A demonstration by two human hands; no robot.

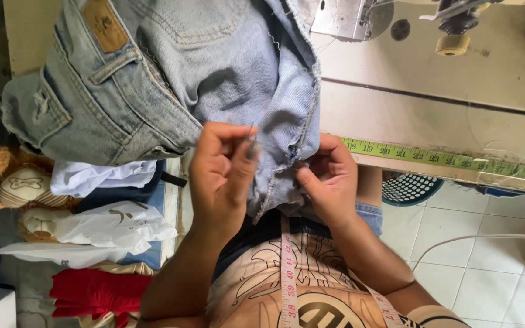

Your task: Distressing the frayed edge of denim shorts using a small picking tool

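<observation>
Two hands work the raw side seam of light-blue jeans (171, 67) draped off the tabletop (432, 73): left hand (220, 176) pinches a small tool, right hand (329, 179) grips the frayed edge, whose seam looks already partly opened.

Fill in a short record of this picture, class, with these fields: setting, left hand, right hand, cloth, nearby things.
setting: sewing table seen from above
left hand: left hand pinches a thin tool, too small to identify, at the jeans' frayed edge
right hand: right hand grips the denim seam
cloth: light blue jeans spread on the table
nearby things: green tape measure along the table edge; sewing machine; white cloth; red cloth
</observation>
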